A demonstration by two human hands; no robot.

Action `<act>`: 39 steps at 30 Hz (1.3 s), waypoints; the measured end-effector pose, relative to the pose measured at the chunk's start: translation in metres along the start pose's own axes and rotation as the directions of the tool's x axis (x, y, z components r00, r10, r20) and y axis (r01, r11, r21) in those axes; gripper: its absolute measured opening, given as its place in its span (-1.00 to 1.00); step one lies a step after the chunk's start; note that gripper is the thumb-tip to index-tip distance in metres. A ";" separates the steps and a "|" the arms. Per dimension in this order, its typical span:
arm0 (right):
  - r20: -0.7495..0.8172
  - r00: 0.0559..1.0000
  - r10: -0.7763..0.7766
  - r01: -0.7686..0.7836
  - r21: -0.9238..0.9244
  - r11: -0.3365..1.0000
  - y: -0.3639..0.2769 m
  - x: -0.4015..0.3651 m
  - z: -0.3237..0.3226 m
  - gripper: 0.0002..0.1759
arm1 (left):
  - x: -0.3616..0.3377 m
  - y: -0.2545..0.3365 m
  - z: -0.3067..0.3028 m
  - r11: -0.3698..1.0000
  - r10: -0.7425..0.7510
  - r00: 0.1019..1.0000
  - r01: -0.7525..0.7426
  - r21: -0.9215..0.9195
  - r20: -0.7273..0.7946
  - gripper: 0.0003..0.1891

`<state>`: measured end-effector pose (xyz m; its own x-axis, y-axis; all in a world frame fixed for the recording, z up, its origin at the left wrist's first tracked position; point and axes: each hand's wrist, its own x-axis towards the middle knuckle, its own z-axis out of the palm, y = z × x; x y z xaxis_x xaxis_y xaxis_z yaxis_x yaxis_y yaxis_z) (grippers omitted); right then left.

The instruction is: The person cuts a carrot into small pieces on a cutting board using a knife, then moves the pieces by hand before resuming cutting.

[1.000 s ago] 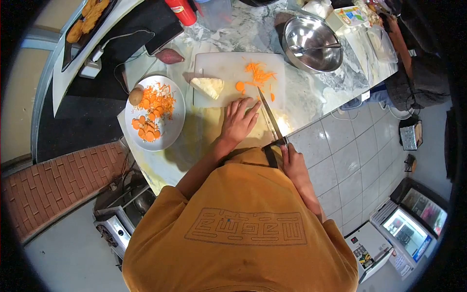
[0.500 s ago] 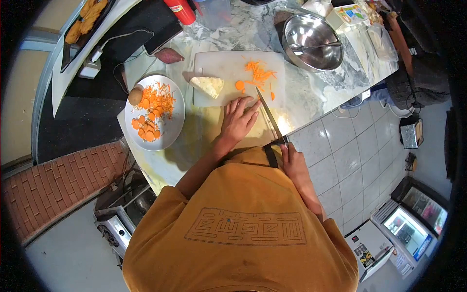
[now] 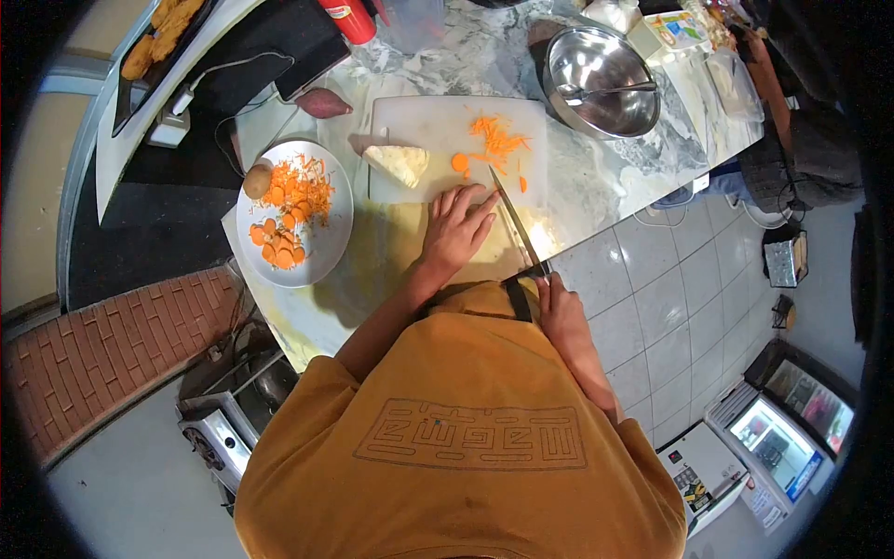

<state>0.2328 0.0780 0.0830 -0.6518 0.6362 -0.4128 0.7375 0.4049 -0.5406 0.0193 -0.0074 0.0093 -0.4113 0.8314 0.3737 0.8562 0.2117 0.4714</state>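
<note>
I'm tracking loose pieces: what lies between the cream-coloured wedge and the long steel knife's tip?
On the white cutting board, a round orange carrot slice and some thin orange shreds lie between wedge and knife; the head view shows this.

fried pieces point(image 3: 166, 39) sit on a dark tray point(image 3: 123, 110), a white adapter point(image 3: 169, 129) nearby; a stove point(image 3: 218, 440) stands near the red brickwork point(image 3: 121, 335).

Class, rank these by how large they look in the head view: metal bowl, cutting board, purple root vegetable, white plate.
1. Cutting board
2. White plate
3. Metal bowl
4. Purple root vegetable
</note>
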 end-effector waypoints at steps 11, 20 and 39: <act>-0.006 1.000 0.022 -0.023 -0.142 0.990 -0.001 -0.001 0.009 -0.64 | -0.001 -0.003 0.000 0.993 -0.089 0.996 0.087 -0.081 -0.019 -0.61; 0.018 0.993 0.120 -0.116 -0.152 0.982 -0.010 0.001 0.008 -0.66 | -0.001 -0.005 0.003 0.992 -0.100 0.995 0.098 -0.080 -0.024 -0.62; 0.688 0.726 0.006 -0.571 0.598 0.562 0.031 0.026 -0.033 -0.52 | 0.020 0.001 -0.005 0.350 -0.615 0.749 0.541 -0.765 0.248 -0.65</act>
<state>0.2443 0.1285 0.0797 -0.5904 0.0129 -0.8070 0.6808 -0.5291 -0.5065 0.0100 0.0070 0.0209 -0.7565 0.6198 -0.2085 -0.1621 0.1312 0.9780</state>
